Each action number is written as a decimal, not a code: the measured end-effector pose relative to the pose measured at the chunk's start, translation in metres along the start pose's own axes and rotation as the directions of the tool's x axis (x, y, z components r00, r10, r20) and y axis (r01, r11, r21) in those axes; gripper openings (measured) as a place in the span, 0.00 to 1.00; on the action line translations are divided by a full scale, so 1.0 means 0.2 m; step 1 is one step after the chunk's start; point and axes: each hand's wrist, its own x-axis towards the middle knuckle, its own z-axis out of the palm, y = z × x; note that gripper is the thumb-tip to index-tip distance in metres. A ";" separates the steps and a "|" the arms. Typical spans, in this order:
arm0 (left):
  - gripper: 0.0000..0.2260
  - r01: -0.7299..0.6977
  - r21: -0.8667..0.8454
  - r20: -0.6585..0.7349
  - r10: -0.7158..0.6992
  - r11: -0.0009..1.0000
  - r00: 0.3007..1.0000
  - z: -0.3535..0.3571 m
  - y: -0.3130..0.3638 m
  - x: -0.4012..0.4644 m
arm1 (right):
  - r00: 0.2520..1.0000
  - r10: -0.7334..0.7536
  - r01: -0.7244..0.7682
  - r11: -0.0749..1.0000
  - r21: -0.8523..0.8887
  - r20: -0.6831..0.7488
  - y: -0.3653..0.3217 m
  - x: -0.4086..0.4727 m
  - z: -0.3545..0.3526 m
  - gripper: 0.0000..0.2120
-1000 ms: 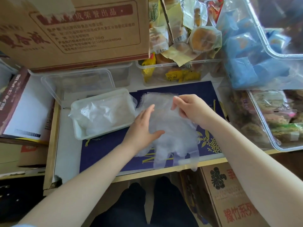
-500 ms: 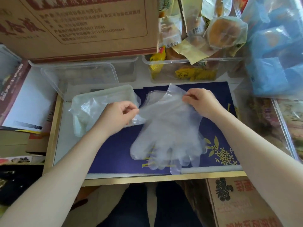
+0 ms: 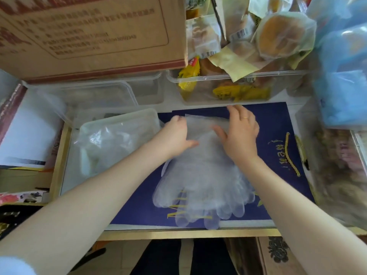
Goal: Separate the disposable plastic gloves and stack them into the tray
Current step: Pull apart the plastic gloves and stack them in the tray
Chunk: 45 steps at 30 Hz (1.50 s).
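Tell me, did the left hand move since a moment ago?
Yes. The left hand left the tray edge and went right, back onto the pile of gloves beside the right hand.

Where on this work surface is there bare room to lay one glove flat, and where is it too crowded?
Bare patches: the blue mat right of the right hand, up to the gold cord; and its near-left corner, between the left forearm and the glove pile. Crowded: the tray already holds gloves, and snack bins line the far edge.

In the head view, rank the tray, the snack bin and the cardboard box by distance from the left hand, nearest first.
1. The tray, just left of the left hand.
2. The snack bin, beyond it to the right.
3. The cardboard box, farthest back.
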 end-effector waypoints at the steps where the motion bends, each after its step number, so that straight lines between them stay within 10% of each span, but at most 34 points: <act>1: 0.36 0.073 -0.025 0.018 -0.072 0.997 0.997 0.02 0.02 0.02 | 0.996 0.090 -0.091 0.994 0.053 0.012 0.02 -0.06 -0.02 0.32; 11: 0.39 0.492 -0.175 0.017 -0.497 0.853 0.868 0.11 0.02 0.17 | 0.974 -0.013 0.045 0.989 -0.142 0.225 0.15 -0.24 0.04 0.28; 18: 0.23 0.467 -0.409 0.165 -0.440 0.784 0.883 0.12 0.00 0.14 | 0.979 -0.031 0.061 0.988 -0.142 0.200 0.16 -0.24 0.07 0.25; 23: 0.05 0.188 -0.499 -0.008 -0.221 0.846 0.975 0.15 -0.02 0.09 | 0.982 0.017 -0.007 0.998 -0.055 0.188 0.17 -0.23 0.06 0.29; 28: 0.07 -0.044 -0.797 0.005 0.079 0.602 0.997 0.07 -0.02 0.03 | 0.944 0.242 -0.325 0.806 0.494 0.225 0.21 -0.16 -0.03 0.39; 33: 0.13 -0.150 -0.830 -0.115 0.099 0.537 0.988 0.04 -0.04 0.01 | 0.882 0.005 -0.402 0.534 0.744 0.472 0.20 -0.11 -0.17 0.13; 38: 0.15 -0.170 -0.860 -0.162 0.059 0.482 0.985 0.03 -0.04 -0.01 | 0.792 -0.127 -0.441 0.557 0.703 0.597 0.20 -0.11 -0.19 0.12; 45: 0.11 0.056 -0.526 0.189 0.053 0.848 0.980 0.01 -0.12 -0.02 | 0.832 -0.114 -0.456 0.416 0.787 0.542 0.25 -0.14 -0.19 0.08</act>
